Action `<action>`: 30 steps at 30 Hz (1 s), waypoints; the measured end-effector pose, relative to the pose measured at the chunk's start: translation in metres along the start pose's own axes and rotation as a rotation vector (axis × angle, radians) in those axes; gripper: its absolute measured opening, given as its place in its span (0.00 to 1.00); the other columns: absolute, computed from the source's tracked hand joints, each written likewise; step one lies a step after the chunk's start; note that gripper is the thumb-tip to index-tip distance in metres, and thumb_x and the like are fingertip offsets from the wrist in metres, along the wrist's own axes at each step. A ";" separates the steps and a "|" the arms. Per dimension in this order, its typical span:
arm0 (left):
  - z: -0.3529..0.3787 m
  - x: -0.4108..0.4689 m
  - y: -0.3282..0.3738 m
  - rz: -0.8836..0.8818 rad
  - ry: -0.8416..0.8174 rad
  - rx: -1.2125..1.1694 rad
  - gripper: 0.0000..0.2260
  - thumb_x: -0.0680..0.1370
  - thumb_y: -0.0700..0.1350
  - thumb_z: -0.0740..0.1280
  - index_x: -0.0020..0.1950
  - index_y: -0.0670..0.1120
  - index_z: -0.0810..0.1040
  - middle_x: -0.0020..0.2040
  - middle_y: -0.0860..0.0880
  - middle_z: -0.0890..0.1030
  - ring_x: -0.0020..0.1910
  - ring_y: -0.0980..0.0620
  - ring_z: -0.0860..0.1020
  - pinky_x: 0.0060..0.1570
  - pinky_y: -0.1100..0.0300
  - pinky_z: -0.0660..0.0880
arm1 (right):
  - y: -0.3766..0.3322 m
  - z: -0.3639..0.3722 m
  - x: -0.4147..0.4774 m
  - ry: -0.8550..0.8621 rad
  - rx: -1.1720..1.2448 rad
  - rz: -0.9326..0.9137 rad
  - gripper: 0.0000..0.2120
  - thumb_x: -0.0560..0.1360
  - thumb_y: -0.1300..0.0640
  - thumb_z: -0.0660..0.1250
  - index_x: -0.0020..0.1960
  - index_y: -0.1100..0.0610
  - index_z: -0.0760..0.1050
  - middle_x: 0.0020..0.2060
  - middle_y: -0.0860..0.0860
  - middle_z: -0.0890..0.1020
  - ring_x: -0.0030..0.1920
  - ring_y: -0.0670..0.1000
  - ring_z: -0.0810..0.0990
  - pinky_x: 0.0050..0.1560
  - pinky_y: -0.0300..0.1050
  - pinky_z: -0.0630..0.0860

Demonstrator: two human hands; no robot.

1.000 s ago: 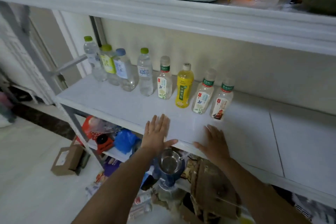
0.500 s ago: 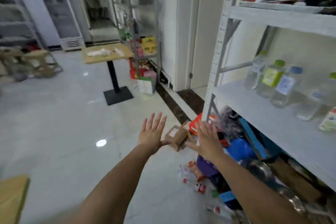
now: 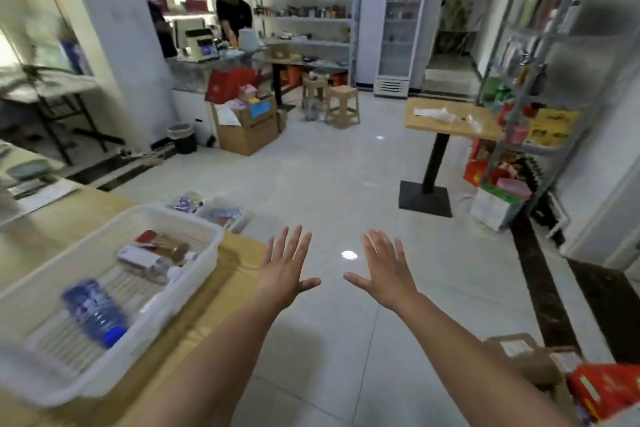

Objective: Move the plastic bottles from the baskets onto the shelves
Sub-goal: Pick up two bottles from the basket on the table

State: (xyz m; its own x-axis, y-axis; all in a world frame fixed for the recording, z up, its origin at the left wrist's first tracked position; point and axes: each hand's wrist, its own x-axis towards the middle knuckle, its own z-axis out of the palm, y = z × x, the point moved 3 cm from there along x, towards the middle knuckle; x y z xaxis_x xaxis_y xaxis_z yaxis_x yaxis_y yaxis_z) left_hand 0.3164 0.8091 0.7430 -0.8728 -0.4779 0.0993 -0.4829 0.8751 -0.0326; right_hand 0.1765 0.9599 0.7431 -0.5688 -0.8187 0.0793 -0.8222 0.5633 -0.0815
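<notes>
Both hands empty: left hand (image 3: 284, 270) and right hand (image 3: 384, 274) hover over the floor w/ fingers spread flat, palms down, gripping nothing. The task's things are to their left: a clear plastic water bottle w/ blue cap and label (image 3: 91, 310) lies on its side in the white slatted plastic basket (image 3: 194, 281) on the pale wooden tabletop (image 3: 52, 229). A red-and-white-labelled bottle (image 3: 145, 258) lies further back, blurred. Likely risks: loose round bottles could roll away from a hasty reach, and a knock on the basket wall could shove it twd the table edge, which looks close
</notes>
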 end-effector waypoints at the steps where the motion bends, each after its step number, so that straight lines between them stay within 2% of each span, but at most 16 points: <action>1: -0.001 -0.001 -0.015 -0.063 -0.031 0.017 0.46 0.66 0.68 0.70 0.76 0.46 0.60 0.76 0.45 0.63 0.74 0.40 0.63 0.70 0.47 0.49 | -0.010 0.003 0.016 0.003 0.002 -0.050 0.65 0.51 0.21 0.18 0.78 0.56 0.44 0.78 0.52 0.45 0.77 0.52 0.40 0.72 0.53 0.31; 2: -0.002 0.000 -0.029 -0.110 -0.030 0.047 0.47 0.64 0.69 0.71 0.75 0.46 0.63 0.75 0.44 0.65 0.73 0.40 0.66 0.69 0.46 0.51 | -0.020 0.005 0.031 0.004 0.006 -0.100 0.66 0.50 0.22 0.17 0.78 0.57 0.44 0.78 0.52 0.45 0.77 0.52 0.40 0.71 0.53 0.29; 3: -0.005 0.000 -0.043 -0.159 -0.062 0.053 0.46 0.67 0.68 0.70 0.77 0.47 0.60 0.77 0.45 0.60 0.75 0.40 0.61 0.71 0.46 0.49 | -0.029 0.007 0.046 0.003 0.004 -0.152 0.66 0.50 0.22 0.17 0.78 0.56 0.45 0.78 0.52 0.45 0.77 0.52 0.40 0.70 0.52 0.26; 5: -0.005 0.003 -0.066 -0.219 -0.045 0.069 0.42 0.75 0.66 0.61 0.79 0.49 0.44 0.79 0.47 0.42 0.78 0.43 0.42 0.74 0.46 0.40 | -0.047 0.007 0.076 0.017 -0.009 -0.249 0.65 0.51 0.23 0.16 0.78 0.57 0.44 0.78 0.52 0.46 0.77 0.52 0.40 0.66 0.50 0.22; 7: -0.008 0.004 -0.088 -0.323 -0.025 0.065 0.41 0.76 0.66 0.58 0.79 0.50 0.39 0.79 0.49 0.37 0.77 0.45 0.37 0.74 0.46 0.38 | -0.063 0.006 0.105 0.030 -0.012 -0.330 0.65 0.52 0.23 0.17 0.78 0.57 0.45 0.78 0.53 0.47 0.77 0.53 0.42 0.67 0.51 0.24; 9: -0.009 0.002 -0.105 -0.412 -0.005 0.048 0.41 0.76 0.66 0.58 0.79 0.50 0.39 0.79 0.48 0.38 0.77 0.44 0.38 0.75 0.46 0.40 | -0.078 0.005 0.129 0.005 -0.004 -0.403 0.63 0.55 0.23 0.18 0.78 0.58 0.49 0.77 0.54 0.51 0.77 0.54 0.45 0.69 0.53 0.29; 11: -0.008 -0.005 -0.121 -0.492 -0.028 0.036 0.40 0.77 0.65 0.57 0.79 0.50 0.40 0.79 0.47 0.38 0.77 0.44 0.38 0.74 0.46 0.38 | -0.094 0.008 0.149 -0.004 -0.056 -0.500 0.58 0.64 0.23 0.25 0.74 0.61 0.62 0.73 0.58 0.63 0.75 0.56 0.55 0.71 0.56 0.40; 13: -0.003 -0.017 -0.134 -0.563 -0.048 0.049 0.39 0.78 0.64 0.56 0.79 0.50 0.40 0.79 0.47 0.38 0.77 0.45 0.37 0.73 0.48 0.35 | -0.112 0.018 0.167 -0.021 -0.077 -0.571 0.50 0.72 0.27 0.32 0.65 0.62 0.75 0.64 0.59 0.76 0.67 0.57 0.64 0.68 0.59 0.53; 16: 0.010 -0.043 -0.151 -0.683 -0.074 0.034 0.39 0.78 0.64 0.57 0.79 0.51 0.40 0.79 0.48 0.38 0.77 0.45 0.37 0.71 0.49 0.33 | -0.143 0.036 0.181 -0.095 -0.088 -0.682 0.45 0.74 0.28 0.36 0.63 0.62 0.74 0.60 0.59 0.77 0.64 0.57 0.67 0.65 0.62 0.60; 19: 0.021 -0.076 -0.167 -0.825 -0.139 0.014 0.39 0.79 0.63 0.56 0.78 0.49 0.37 0.79 0.47 0.37 0.77 0.45 0.37 0.72 0.48 0.34 | -0.178 0.051 0.181 -0.086 -0.102 -0.793 0.41 0.68 0.28 0.46 0.64 0.59 0.67 0.62 0.57 0.74 0.64 0.56 0.67 0.61 0.63 0.72; 22: 0.029 -0.106 -0.186 -0.932 -0.191 0.011 0.38 0.79 0.65 0.52 0.79 0.49 0.37 0.78 0.47 0.35 0.77 0.45 0.36 0.72 0.49 0.33 | -0.212 0.064 0.178 -0.082 -0.124 -0.912 0.39 0.67 0.29 0.53 0.66 0.58 0.67 0.63 0.56 0.75 0.65 0.56 0.70 0.61 0.62 0.71; 25: 0.036 -0.128 -0.206 -1.017 -0.241 0.004 0.35 0.80 0.65 0.49 0.79 0.49 0.37 0.78 0.48 0.35 0.77 0.45 0.35 0.74 0.48 0.37 | -0.242 0.080 0.185 -0.073 -0.108 -1.017 0.42 0.63 0.31 0.70 0.66 0.58 0.69 0.62 0.57 0.77 0.63 0.57 0.75 0.67 0.62 0.63; 27: 0.042 -0.141 -0.222 -1.068 -0.252 -0.037 0.33 0.81 0.63 0.48 0.79 0.50 0.38 0.78 0.48 0.35 0.77 0.46 0.35 0.74 0.48 0.38 | -0.260 0.085 0.192 -0.068 -0.109 -1.048 0.39 0.66 0.33 0.69 0.66 0.59 0.70 0.62 0.58 0.77 0.62 0.58 0.76 0.66 0.59 0.59; 29: 0.051 -0.153 -0.239 -1.096 -0.268 -0.058 0.32 0.81 0.63 0.46 0.78 0.50 0.37 0.78 0.48 0.34 0.77 0.47 0.35 0.74 0.49 0.39 | -0.279 0.086 0.200 -0.075 -0.146 -1.066 0.33 0.71 0.37 0.60 0.66 0.59 0.69 0.62 0.57 0.78 0.61 0.58 0.78 0.66 0.58 0.58; 30: 0.054 -0.159 -0.249 -1.106 -0.281 -0.065 0.31 0.81 0.62 0.46 0.78 0.50 0.37 0.78 0.48 0.34 0.77 0.47 0.35 0.75 0.49 0.39 | -0.290 0.086 0.206 -0.053 -0.149 -1.076 0.30 0.72 0.39 0.59 0.65 0.59 0.70 0.61 0.57 0.78 0.61 0.57 0.79 0.66 0.58 0.57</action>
State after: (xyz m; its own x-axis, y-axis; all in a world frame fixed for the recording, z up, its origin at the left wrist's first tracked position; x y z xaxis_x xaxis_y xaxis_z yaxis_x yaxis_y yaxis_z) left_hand 0.5712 0.6634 0.6816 0.0393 -0.9820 -0.1846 -0.9992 -0.0375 -0.0133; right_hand 0.2991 0.6182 0.6973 0.4498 -0.8931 -0.0057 -0.8857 -0.4468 0.1264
